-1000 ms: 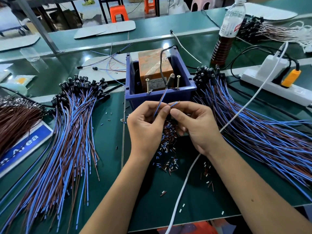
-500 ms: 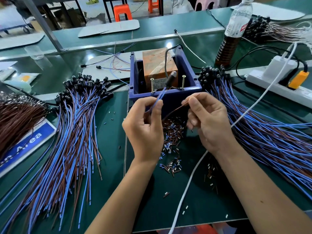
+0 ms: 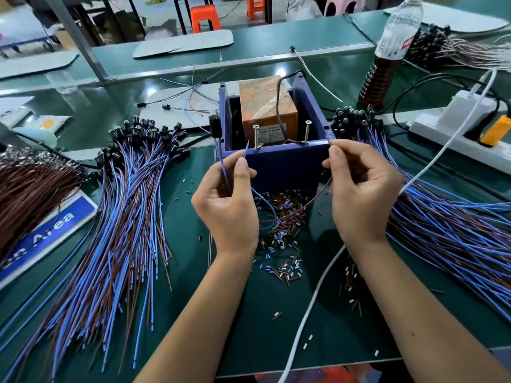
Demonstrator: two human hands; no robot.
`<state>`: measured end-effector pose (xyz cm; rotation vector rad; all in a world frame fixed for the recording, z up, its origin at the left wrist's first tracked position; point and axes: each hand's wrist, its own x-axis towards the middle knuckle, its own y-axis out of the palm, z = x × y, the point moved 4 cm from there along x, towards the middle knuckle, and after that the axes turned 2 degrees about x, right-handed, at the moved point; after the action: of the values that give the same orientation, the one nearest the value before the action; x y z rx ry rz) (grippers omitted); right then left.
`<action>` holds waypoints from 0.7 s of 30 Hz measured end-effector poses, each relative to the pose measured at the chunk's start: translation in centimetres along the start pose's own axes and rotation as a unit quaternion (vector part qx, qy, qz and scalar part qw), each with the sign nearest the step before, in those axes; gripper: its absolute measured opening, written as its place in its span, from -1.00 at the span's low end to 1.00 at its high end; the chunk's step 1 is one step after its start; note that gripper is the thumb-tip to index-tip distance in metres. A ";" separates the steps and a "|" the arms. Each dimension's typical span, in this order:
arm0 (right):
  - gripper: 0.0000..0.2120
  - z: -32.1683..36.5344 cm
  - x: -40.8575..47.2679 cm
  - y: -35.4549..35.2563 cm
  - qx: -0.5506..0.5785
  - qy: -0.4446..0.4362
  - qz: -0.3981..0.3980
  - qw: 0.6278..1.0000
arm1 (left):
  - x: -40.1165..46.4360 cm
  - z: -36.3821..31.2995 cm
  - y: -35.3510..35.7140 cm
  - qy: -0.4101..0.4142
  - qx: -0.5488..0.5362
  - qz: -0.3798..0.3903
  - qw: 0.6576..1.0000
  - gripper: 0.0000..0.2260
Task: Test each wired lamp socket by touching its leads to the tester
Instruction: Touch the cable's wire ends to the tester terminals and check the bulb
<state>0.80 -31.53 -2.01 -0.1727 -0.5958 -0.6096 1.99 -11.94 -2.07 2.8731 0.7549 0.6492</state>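
While my left hand (image 3: 226, 200) pinches the blue lead (image 3: 246, 152) between thumb and forefinger, its bare tip points up just beside the left screw (image 3: 256, 136) of the tester (image 3: 276, 128), close but, as far as I can tell, not yet touching it. My right hand (image 3: 362, 189) pinches the brown lead (image 3: 322, 189) the same way and lifts its end toward the tester's right front corner, a little to the right of the right screw (image 3: 307, 131); whether the tip meets anything I cannot make out. I hold the two leads spread apart like this, I judge, so each can reach its own screw without the bare ends shorting together. The lamp socket (image 3: 214, 125) that they belong to stands up in the air just left of the blue box, riding on its stiff wires above my left hand, where I could see it light. Sockets fanned out on the left pile (image 3: 121, 217) and the right pile (image 3: 442, 217) lie within easy reach on the green mat (image 3: 193, 313), which suggests one side is waiting stock and the other already checked, though I cannot say which. Stripped insulation bits (image 3: 279, 225) litter the mat below the box. Next I would bring both tips onto the screws together.
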 end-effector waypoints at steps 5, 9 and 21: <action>-0.86 1.1 0.1 0.7 -0.056 -0.080 0.019 0.995 | -0.3 0.0 0.3 0.006 0.014 0.020 1.000 -0.87; -0.85 1.3 0.3 1.0 -0.069 -0.097 0.017 0.993 | -0.3 0.1 0.3 0.003 0.007 0.021 1.000 -0.85; -0.84 1.7 0.4 1.2 -0.087 -0.115 0.049 0.988 | -0.4 0.1 0.4 0.010 0.010 0.018 1.000 -0.84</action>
<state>0.98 -30.17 -0.42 -0.4395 -0.7525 -0.5496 1.92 -12.44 -2.20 2.9088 0.7171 0.6806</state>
